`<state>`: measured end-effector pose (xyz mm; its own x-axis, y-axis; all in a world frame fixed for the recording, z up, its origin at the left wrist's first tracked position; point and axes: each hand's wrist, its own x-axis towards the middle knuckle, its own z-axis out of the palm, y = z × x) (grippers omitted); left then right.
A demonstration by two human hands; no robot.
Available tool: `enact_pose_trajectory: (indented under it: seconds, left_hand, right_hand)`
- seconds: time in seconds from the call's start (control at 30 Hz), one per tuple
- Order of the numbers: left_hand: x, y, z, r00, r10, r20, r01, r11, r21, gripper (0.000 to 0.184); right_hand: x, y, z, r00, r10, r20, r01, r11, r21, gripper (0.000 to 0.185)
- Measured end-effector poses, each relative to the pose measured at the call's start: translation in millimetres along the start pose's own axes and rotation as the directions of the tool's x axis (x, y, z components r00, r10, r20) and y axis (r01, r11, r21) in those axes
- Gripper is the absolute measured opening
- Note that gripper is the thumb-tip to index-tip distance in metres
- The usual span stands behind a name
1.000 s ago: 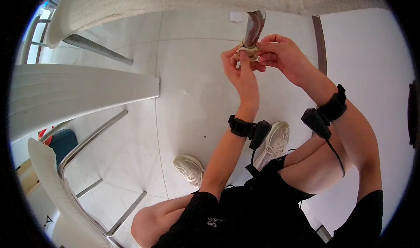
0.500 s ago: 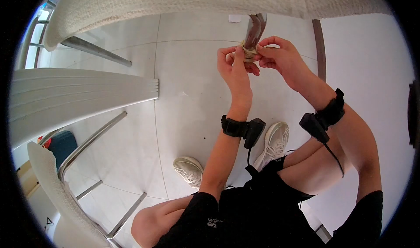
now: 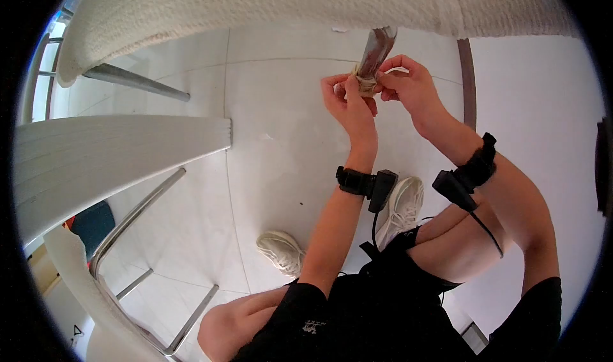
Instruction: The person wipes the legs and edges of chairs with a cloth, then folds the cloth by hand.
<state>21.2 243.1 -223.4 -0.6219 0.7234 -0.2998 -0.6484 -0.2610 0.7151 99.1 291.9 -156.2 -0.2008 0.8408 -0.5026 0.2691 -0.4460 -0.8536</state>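
A shiny metal leg (image 3: pixel 377 50) comes down from under the cream fabric-covered seat (image 3: pixel 287 7) at the top. Round its lower end is a pale, yellowish wrapping (image 3: pixel 364 83), bunched and partly hidden by fingers. My left hand (image 3: pixel 350 101) closes on the wrapping from the left, thumb on top of it. On the right side, my right hand (image 3: pixel 405 87) has thumb and fingertips pinched at the edge of the same wrapping. Both wrists carry black straps with small black boxes.
A white table leg (image 3: pixel 128 148) reaches in from the left. Below it stands a chair with metal legs (image 3: pixel 137 218), beside a dark blue item (image 3: pixel 92 228). My shoes (image 3: pixel 281 252) are on the tiled floor. A white wall (image 3: pixel 536 106) rises on the right.
The seat edge and metal leg appear slightly lower in view. Both hands have shifted a little around the wrapping, and the fingers of my right hand are more curled.
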Motion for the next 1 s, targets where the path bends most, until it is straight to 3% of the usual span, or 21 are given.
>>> enact_pose_trajectory:
  seconds: [0.1, 0.47, 0.6, 0.7, 0.8, 0.9, 1.0]
  left_hand:
    - [0.0, -11.3, -7.6, 1.0, -0.017, -0.007, 0.017, 1.0, 0.005, 0.008]
    - [8.6, -48.4, -33.4, 0.999, -0.023, 0.028, 0.021, 0.997, 0.079, 0.009]
    - [16.9, -59.6, -49.5, 0.992, -0.065, 0.112, 0.058, 0.996, 0.064, 0.008]
    - [19.0, -64.7, -57.3, 0.985, -0.143, 0.092, 0.138, 0.989, 0.055, 0.013]
    - [33.6, -98.5, -75.7, 0.993, -0.119, 0.021, 0.114, 0.981, 0.156, 0.019]
    - [21.1, -66.4, -59.3, 0.955, -0.297, 0.015, 0.293, 0.95, 0.105, 0.022]
    - [22.0, -57.2, -65.4, 0.933, -0.353, 0.071, 0.34, 0.929, 0.143, 0.023]
  right_hand:
    - [7.1, 14.5, 1.1, 0.999, -0.046, -0.018, 0.047, 0.996, 0.076, 0.011]
    - [23.6, 40.0, -1.9, 0.999, 0.052, -0.002, -0.052, 0.998, -0.019, 0.01]
    - [32.0, 48.3, 1.9, 0.99, 0.139, -0.04, -0.143, 0.982, -0.127, 0.01]
    - [36.2, 57.3, 6.8, 0.941, 0.331, -0.069, -0.336, 0.939, -0.07, 0.013]
    - [42.0, 60.1, 9.5, 0.908, 0.416, 0.049, -0.418, 0.908, 0.028, 0.013]
    - [45.5, 73.8, 11.3, 0.958, 0.239, -0.157, -0.233, 0.971, 0.052, 0.01]
    - [56.6, 77.7, 3.0, 0.966, 0.252, -0.064, -0.248, 0.967, 0.063, 0.01]
